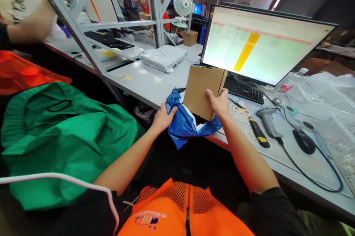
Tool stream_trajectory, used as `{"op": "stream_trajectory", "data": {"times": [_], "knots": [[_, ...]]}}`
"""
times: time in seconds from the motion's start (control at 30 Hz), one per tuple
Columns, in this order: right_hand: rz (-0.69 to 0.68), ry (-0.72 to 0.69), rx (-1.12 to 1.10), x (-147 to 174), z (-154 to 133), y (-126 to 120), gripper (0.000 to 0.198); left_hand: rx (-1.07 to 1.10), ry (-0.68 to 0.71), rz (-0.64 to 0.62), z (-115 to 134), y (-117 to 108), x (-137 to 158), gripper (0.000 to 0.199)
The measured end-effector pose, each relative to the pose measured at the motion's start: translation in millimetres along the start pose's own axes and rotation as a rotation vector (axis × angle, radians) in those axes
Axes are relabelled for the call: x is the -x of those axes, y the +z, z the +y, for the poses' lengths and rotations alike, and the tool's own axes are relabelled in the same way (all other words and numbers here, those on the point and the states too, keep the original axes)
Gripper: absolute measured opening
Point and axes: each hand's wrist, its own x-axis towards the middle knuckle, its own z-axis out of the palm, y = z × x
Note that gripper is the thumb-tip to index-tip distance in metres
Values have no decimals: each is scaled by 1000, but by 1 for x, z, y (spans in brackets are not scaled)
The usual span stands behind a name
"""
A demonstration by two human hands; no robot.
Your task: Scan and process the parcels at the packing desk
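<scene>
– Hand status?
– Left hand (163, 118) pinches the blue plastic bag (180, 127); right hand (219, 104) grips the brown cardboard box (197, 90) at the bag's mouth.
– Hazard?
– A box corner could tear the bag if forced.

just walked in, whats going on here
The person's right hand holds a brown cardboard box by its side, and the left hand grips the edge of a blue plastic bag. The box's lower end is at the bag's open mouth. A scanner and a black-and-yellow tool lie to the right.
</scene>
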Motion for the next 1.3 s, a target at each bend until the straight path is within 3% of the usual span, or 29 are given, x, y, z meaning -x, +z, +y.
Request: {"op": "stream_trajectory", "data": {"times": [0.07, 0.1, 0.13, 0.2, 0.27, 0.3, 0.4, 0.47, 0.73, 0.87, 0.93, 1.1, 1.2, 1.3], "knots": [[-67, 111, -54, -11, 9, 12, 60, -238, 249, 152, 3, -16, -1, 60], [-111, 163, -101, -17, 12, 15, 54, -284, 402, 131, 9, -23, -3, 54], [-160, 213, -145, -22, 16, 17, 50, -308, 572, 21, 17, -28, -5, 46], [-243, 291, -186, -30, 21, 16, 45, -355, 830, -345, 35, -33, -13, 42], [-312, 313, -163, -34, 26, 12, 46, -441, 928, -645, 50, -31, -22, 45], [-352, 308, -143, -35, 28, 9, 48, -488, 937, -716, 56, -28, -27, 41], [-460, 289, -103, -33, 34, 3, 56, -545, 952, -785, 67, -20, -38, 18], [-493, 272, -103, -27, 36, 4, 63, -514, 960, -810, 72, -17, -42, 15], [-443, 144, 193, 0, 55, 41, 94, -352, 829, -637, 84, -4, -50, 25], [-570, -6, 333, 6, 60, 28, 87, -402, 761, -614, 68, -7, -63, 22], [-664, -64, 375, 7, 58, 16, 79, -403, 697, -541, 55, -9, -71, 24], [-778, -82, 346, 5, 47, -4, 62, -192, 280, -111, 19, -17, -94, 56], [-748, -16, 259, 6, 45, -6, 52, -86, 52, -84, -1, -24, -84, 58], [-732, 0, 206, 8, 47, -9, 47, -16, -96, -126, -18, -26, -44, 58]]}}
